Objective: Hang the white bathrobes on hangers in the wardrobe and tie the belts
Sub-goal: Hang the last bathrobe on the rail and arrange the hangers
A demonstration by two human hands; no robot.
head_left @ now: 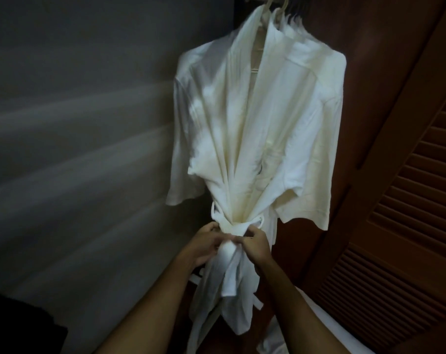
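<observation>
A white bathrobe [262,129] hangs on a pale hanger [269,2] at the top of the wardrobe, front closed and gathered at the waist. Its white belt [238,227] wraps the waist, and the loose ends drop down from the knot. My left hand [204,245] grips the belt at the left of the knot. My right hand [255,245] pinches the belt at the right of the knot. Both hands meet at the waist, fingers curled round the cloth.
A second pale hanger [285,3] with more white cloth hangs just behind to the right. A brown louvred wardrobe door [400,200] stands open on the right. A grey wall [76,149] fills the left. White fabric [319,315] lies at the lower right.
</observation>
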